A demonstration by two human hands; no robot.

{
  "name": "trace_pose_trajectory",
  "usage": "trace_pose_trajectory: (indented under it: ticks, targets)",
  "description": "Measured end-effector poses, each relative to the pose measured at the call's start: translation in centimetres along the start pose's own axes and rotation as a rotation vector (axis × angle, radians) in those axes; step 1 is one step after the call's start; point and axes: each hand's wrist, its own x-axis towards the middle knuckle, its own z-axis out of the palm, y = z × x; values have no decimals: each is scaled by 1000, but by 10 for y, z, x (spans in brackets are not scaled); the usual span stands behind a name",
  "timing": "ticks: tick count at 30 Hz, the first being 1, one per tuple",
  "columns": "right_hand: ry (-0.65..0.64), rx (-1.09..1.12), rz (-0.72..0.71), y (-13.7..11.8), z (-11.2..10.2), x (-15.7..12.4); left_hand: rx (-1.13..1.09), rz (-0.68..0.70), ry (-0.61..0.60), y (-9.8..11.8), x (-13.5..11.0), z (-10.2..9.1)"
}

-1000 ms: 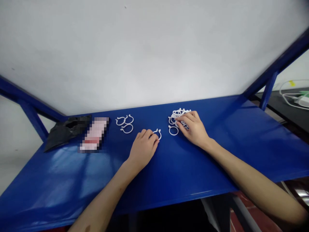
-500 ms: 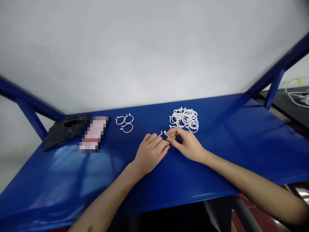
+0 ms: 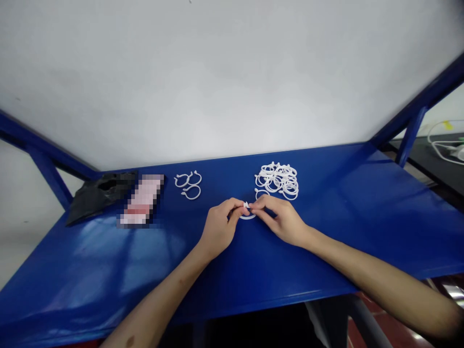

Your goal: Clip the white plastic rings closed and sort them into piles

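Observation:
Both hands meet over the middle of the blue shelf (image 3: 326,251). My left hand (image 3: 220,228) and my right hand (image 3: 282,220) each pinch one end of a single white plastic ring (image 3: 247,215), fingertips pressed together at its top. Just behind my right hand lies a pile of several white rings (image 3: 277,180). A small group of three rings (image 3: 188,185) rests further left on the shelf.
A black plastic bag (image 3: 97,193) and a blurred pink packet (image 3: 141,201) lie at the shelf's left rear. Blue frame bars run up at both sides. A white wall stands behind. White cables (image 3: 447,145) lie on a dark surface at far right.
My right hand left the pile and came left to meet my left hand. Both now grip one ring between them, with its ends brought together.

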Motion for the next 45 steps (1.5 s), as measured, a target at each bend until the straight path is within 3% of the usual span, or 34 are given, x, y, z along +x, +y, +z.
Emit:
trace_pose_trajectory:
  ticks: [11,15,20,24,28,37,45]
  targets:
    - [-40,-131,-197,-2,1,-6,-12,-17,-108,-6,-4,-1]
    - [-1,-190,-240,0,-1,-3,35,69,-88,-3,-3,0]
    - [187,-414,-192,13,-13,9,420,176,76,-7,6,-9]
    - [281,-570,-91,34,-26,16,913,-54,212,-21,15,-32]
    - [281,-650,-49,48,-31,19,1177,-248,148,-31,17,-52]
    - [264,-705,-21,43,-30,20,1169,-214,18,-32,15,-49]
    - [186,-800,-34,42,-29,17,1155,-197,11,-26,13,-44]
